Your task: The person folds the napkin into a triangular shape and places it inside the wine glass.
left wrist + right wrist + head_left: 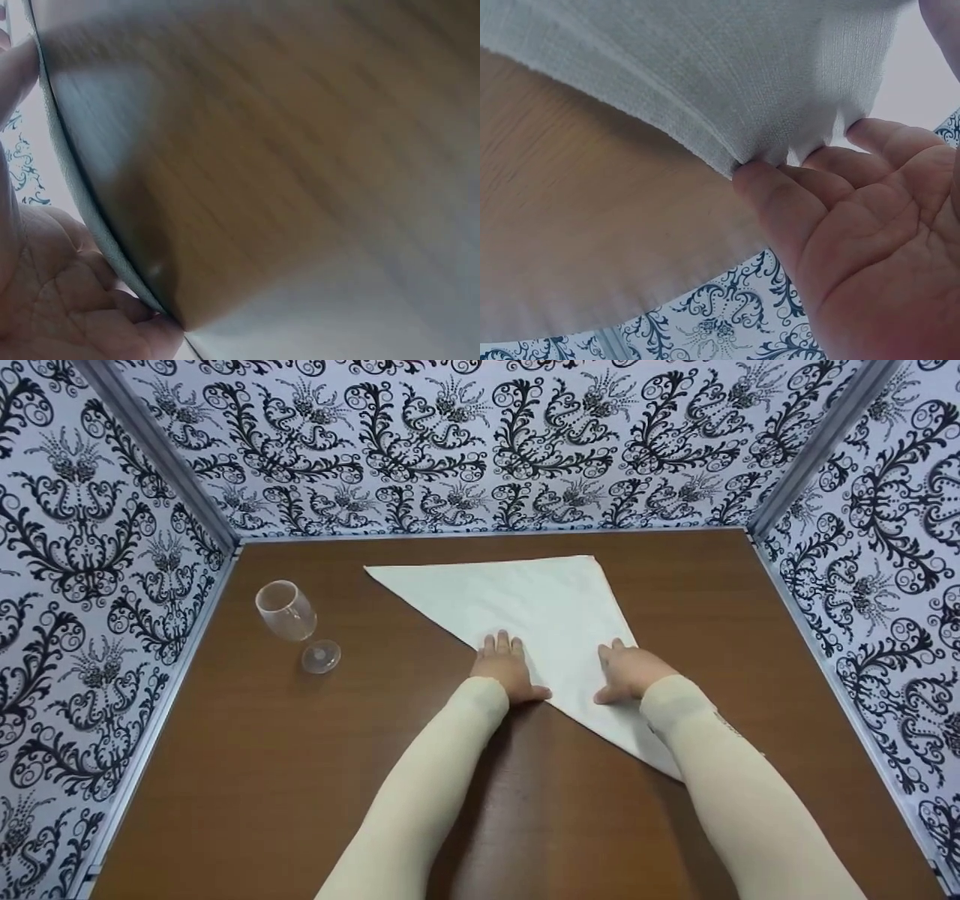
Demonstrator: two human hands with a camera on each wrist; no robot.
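A white cloth napkin [547, 600], folded into a triangle, lies flat with its long folded edge running diagonally toward me. My left hand [504, 669] rests on that edge near its middle, fingers straight and thumb out to the right. Farther right, my right hand [634, 671] presses on the cloth near its right side, thumb and fingers apart. In the right wrist view, the fingertips [761, 176] touch the cloth [742, 75], which puckers where they meet it. The left wrist view shows the napkin's edge [82, 199] against the fingers [157, 334].
A clear stemmed wine glass [289, 619] stands upright on the brown wooden table [247, 765], left of the napkin. Black-and-white patterned panels [465, 450] wall the table at the back and both sides, with metal strips [161, 450] at the corners.
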